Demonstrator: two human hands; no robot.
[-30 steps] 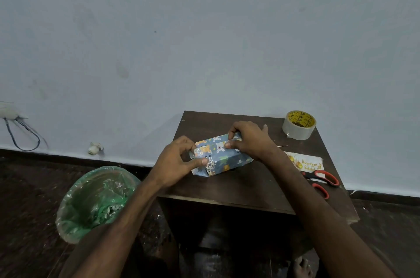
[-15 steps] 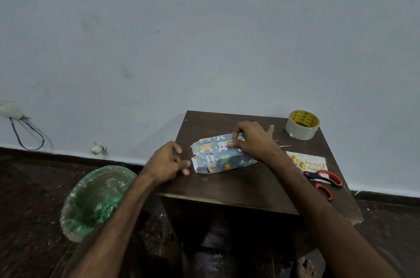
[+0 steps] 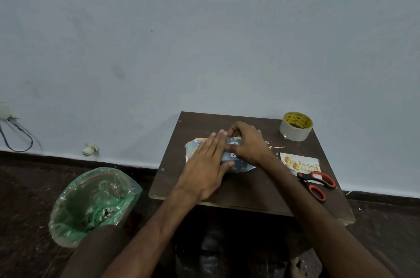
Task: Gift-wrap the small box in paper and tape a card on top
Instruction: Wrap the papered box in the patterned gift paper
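The small box in blue cartoon-print wrapping paper (image 3: 231, 159) lies in the middle of the dark wooden table (image 3: 250, 189). My left hand (image 3: 209, 164) lies flat on top of it with straight fingers, covering its left half. My right hand (image 3: 247, 143) grips the box's right part, fingers curled over the far edge and thumb on the paper. A white card with gold balloons and lettering (image 3: 300, 163) lies flat on the table to the right. A roll of clear tape with a yellow core (image 3: 295, 126) stands at the back right corner.
Red-handled scissors (image 3: 317, 183) lie near the table's right edge, partly over the card's corner. A bin lined with a green bag (image 3: 93, 202) stands on the floor to the left. The pale wall rises right behind the table. Paper scraps (image 3: 273, 146) lie beside my right hand.
My left hand has moved from the table's left edge onto the top of the wrapped box and lies flat there. My right hand has stayed on the box's right part.
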